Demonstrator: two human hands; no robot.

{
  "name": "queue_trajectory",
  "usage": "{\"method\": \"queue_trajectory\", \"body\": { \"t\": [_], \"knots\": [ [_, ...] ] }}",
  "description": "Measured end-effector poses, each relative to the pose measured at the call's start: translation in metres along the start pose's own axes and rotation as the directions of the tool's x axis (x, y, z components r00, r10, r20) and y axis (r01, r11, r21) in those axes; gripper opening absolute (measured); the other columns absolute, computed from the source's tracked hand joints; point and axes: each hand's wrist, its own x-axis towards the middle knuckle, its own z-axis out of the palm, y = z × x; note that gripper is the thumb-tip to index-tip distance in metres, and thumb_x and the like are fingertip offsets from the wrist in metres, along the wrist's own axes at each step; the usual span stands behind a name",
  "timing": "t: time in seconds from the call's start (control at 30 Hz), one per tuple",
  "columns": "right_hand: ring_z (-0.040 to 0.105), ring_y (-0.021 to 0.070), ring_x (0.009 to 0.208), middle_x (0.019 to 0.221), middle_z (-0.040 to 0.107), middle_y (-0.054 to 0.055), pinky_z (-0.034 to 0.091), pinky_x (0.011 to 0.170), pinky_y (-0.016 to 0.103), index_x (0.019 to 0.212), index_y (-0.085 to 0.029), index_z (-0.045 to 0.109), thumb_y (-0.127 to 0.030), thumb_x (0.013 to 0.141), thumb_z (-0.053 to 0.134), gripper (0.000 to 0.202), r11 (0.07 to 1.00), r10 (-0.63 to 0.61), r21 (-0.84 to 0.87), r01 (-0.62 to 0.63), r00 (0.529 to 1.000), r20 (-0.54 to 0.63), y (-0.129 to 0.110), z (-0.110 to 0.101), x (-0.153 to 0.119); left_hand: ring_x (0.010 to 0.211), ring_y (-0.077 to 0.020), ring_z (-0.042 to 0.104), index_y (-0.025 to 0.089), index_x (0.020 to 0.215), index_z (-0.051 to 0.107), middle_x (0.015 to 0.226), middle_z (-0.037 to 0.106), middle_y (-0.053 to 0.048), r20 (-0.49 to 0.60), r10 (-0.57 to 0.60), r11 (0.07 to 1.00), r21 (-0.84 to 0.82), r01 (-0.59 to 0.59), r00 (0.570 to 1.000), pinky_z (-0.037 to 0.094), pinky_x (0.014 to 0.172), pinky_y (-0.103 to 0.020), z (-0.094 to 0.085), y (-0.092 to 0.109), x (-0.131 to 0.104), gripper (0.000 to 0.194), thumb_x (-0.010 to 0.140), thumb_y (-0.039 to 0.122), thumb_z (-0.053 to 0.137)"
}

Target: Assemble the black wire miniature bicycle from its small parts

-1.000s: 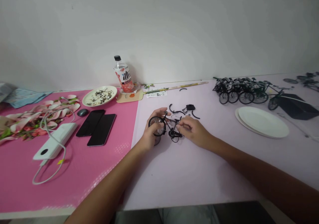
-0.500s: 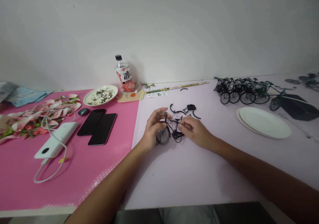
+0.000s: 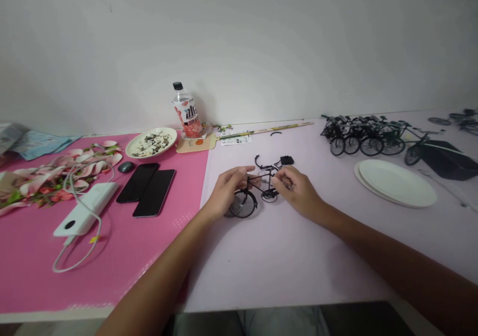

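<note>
Both hands pinch the bike point(image 3: 254, 192): left hand point(image 3: 227, 189) at the front, right hand point(image 3: 297, 189) at the frame. Keep that wheel point(image 3: 243, 204) planted, go gentle.

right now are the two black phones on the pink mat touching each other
Touching. The head view shows the left phone and the right phone lying side by side on the pink mat, their long edges meeting with no pink showing between them.

two phones point(image 3: 146, 188), two stacked white plates point(image 3: 398, 182), one bottle point(image 3: 185, 111), one power bank point(image 3: 85, 209)
</note>
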Motion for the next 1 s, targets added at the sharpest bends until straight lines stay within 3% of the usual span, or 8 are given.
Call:
{"method": "queue_trajectory", "body": {
  "t": [0.13,0.3,0.53,0.7,1.0],
  "knots": [
    [0.048,0.0188,0.072,0.078,0.049,0.0,0.042,0.069,0.034,0.083,-0.025,0.046,-0.043,0.099,0.055,0.026,0.998,0.029,0.053,-0.027,0.999,-0.032,-0.002,0.0,-0.001,0.088,-0.0259,0.076,0.015,0.116,0.07,0.092,0.081,-0.012,0.018,0.042,0.999,0.022,-0.042,0.999,0.054,0.091,-0.041,0.002,-0.004,0.001,0.05,0.089,0.058,0.072],
    [0.05,0.0197,0.074,0.082,0.05,0.001,0.043,0.071,0.035,0.088,-0.025,0.044,-0.043,0.1,0.053,0.024,0.998,0.007,0.057,-0.006,0.999,-0.034,-0.001,0.001,-0.003,0.099,-0.0258,0.074,0.016,0.111,0.071,0.101,0.081,-0.013,-0.004,0.137,0.988,0.078,-0.136,0.991,0.053,0.094,-0.04,0.006,-0.004,-0.001,0.045,0.091,0.056,0.072],
    [0.05,0.0223,0.079,0.083,0.053,0.003,0.043,0.072,0.037,0.092,-0.025,0.048,-0.036,0.102,0.054,0.016,0.969,-0.245,-0.048,0.242,0.967,-0.066,-0.001,-0.003,-0.002,0.105,-0.024,0.072,0.018,0.107,0.072,0.105,0.078,-0.011,-0.035,0.278,0.948,0.169,-0.269,0.96,0.052,0.098,-0.037,0.01,0.0,-0.006,0.038,0.095,0.054,0.069],
    [0.05,0.0244,0.085,0.085,0.058,0.005,0.043,0.078,0.041,0.096,-0.024,0.056,-0.029,0.107,0.05,0.014,0.927,-0.362,-0.104,0.361,0.932,0.009,-0.003,-0.005,0.001,0.102,-0.0221,0.071,0.019,0.109,0.07,0.103,0.077,-0.01,-0.043,0.274,0.947,0.185,-0.262,0.961,0.052,0.095,-0.035,0.008,-0.007,-0.004,0.041,0.095,0.057,0.067],
    [0.044,0.0232,0.078,0.077,0.052,0.003,0.04,0.073,0.039,0.086,-0.023,0.051,-0.026,0.106,0.051,0.02,0.884,-0.432,-0.185,0.43,0.901,0.032,0.001,-0.006,0.005,0.089,-0.019,0.07,0.019,0.114,0.063,0.099,0.076,-0.008,-0.015,0.245,0.939,0.253,-0.233,0.969,0.052,0.081,-0.031,0.013,-0.014,-0.009,0.033,0.099,0.049,0.062]
  ]
}}
